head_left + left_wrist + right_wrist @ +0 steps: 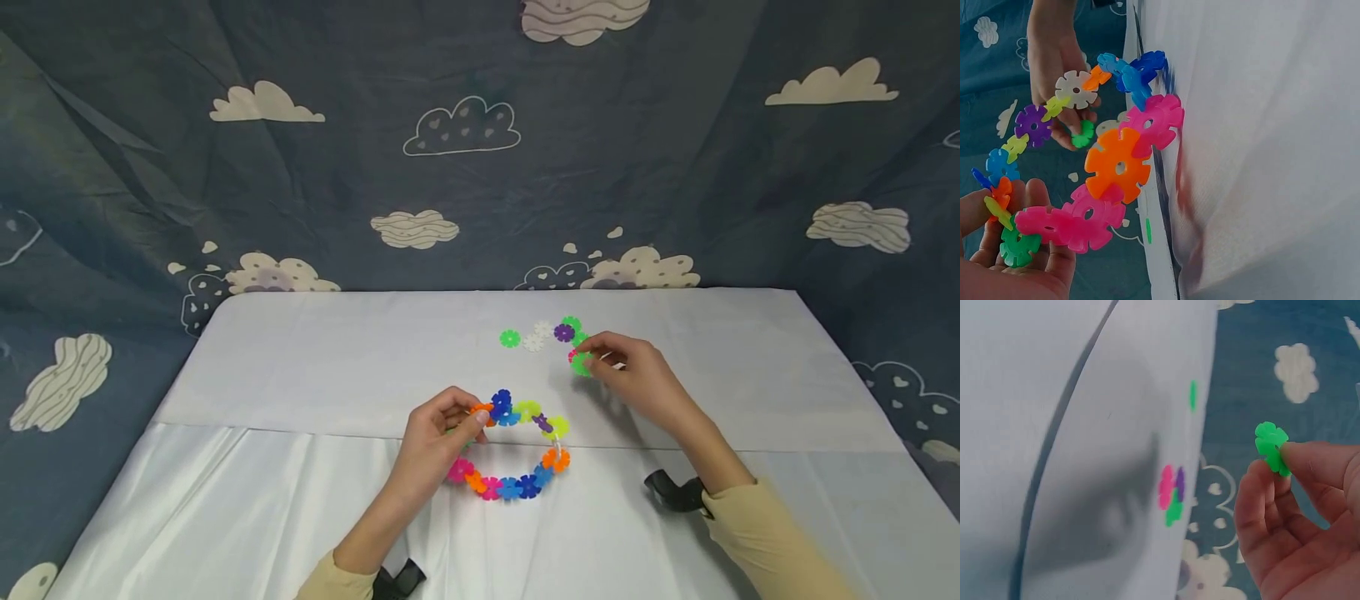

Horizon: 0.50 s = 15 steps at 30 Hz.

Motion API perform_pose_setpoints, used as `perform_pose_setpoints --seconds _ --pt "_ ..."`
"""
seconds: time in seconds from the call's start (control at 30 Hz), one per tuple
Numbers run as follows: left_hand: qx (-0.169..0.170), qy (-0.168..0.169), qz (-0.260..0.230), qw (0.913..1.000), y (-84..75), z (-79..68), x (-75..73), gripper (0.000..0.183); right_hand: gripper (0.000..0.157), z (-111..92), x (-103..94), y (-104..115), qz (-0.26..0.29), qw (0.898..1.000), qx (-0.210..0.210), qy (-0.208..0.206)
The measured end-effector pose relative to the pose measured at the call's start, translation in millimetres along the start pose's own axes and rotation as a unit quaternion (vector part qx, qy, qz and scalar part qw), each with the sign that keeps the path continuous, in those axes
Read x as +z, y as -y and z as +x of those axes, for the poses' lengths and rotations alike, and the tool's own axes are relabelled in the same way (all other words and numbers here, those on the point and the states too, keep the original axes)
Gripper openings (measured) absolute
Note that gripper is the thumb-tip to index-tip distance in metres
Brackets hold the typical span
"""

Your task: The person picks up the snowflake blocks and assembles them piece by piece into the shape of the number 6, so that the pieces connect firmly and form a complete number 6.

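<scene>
A ring of interlocked plastic flower-shaped discs (528, 486) in pink, orange, blue, yellow, purple and white hangs from my left hand (444, 429). The left fingers and thumb pinch its left side, near an orange, a yellow and a green disc (1020, 248). In the right wrist view, my right hand (1310, 519) pinches one green flower disc (1270, 448) between thumb and fingers. The head view has the right hand raised over the far part of the table, beyond and right of the ring. The ring's two sides look joined, but my left fingers hide part of it.
Loose flower discs lie on the far table: a green one (510, 338), white ones (534, 342), a purple one (564, 332) and more green ones, with a pink one partly hidden by the right hand. White cloth (300, 367) covers the table. A dark cloud-printed curtain (465, 183) stands behind.
</scene>
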<state>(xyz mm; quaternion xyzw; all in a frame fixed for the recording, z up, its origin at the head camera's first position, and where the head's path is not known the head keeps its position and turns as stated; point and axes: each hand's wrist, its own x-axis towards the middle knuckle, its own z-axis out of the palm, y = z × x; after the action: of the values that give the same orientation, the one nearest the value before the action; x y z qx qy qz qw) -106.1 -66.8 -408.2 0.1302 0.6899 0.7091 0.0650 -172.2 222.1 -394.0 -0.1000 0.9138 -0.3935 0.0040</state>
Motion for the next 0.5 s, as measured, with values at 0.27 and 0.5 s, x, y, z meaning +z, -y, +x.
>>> perform_pose_setpoints --seconds 0.27,0.5 --pt "0.003 0.002 -0.002 1.0 -0.2 -0.4 0.6 0.012 0.024 -37.2 -1.8 28.0 0.041 0.998 0.016 -0.035" --pt "-0.007 -0.001 0.001 1.0 -2.4 -1.2 0.4 0.012 0.023 -61.4 -1.1 51.5 0.074 0.995 0.03 -0.062"
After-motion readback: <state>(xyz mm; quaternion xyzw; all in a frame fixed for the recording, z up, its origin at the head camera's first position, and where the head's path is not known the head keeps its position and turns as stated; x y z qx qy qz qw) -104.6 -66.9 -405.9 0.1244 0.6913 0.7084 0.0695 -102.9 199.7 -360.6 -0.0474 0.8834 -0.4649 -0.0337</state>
